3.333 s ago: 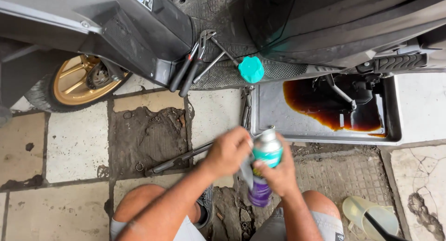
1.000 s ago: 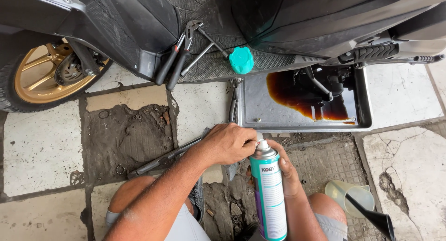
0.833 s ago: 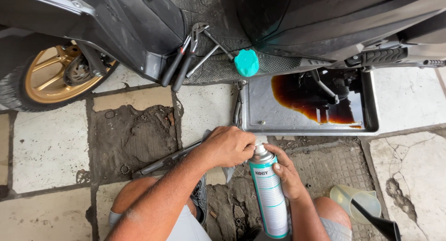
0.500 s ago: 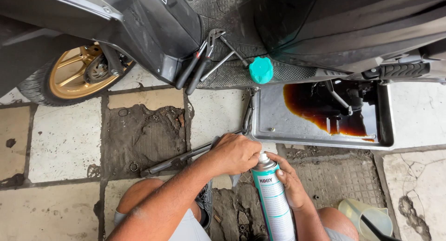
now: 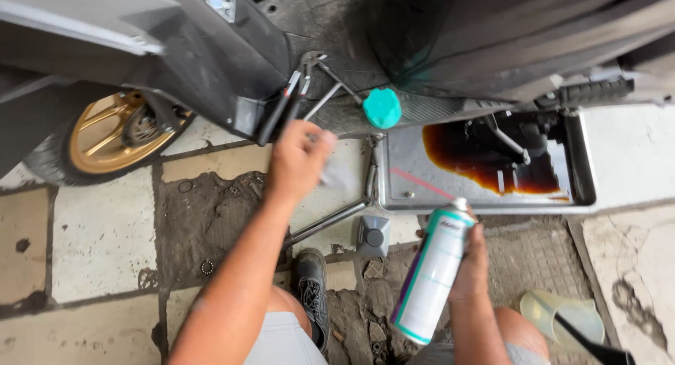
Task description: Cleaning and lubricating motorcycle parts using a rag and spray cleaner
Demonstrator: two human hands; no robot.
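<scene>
An outdoor, street-side motorcycle repair spot, seen from above by someone crouched on the ground. A dark scooter body stands overhead, its gold-spoked wheel resting on worn, cracked paving tiles with dirty, broken patches between them. A shallow metal drain tray lies under the machine, holding a pool of dark brown used oil. Pliers and other hand tools rest on the scooter's ribbed footboard beside a teal cap. A long metal tool lies on the tiles. A white and teal aerosol spray can and a clear plastic funnel add to the roadside workshop look.
</scene>
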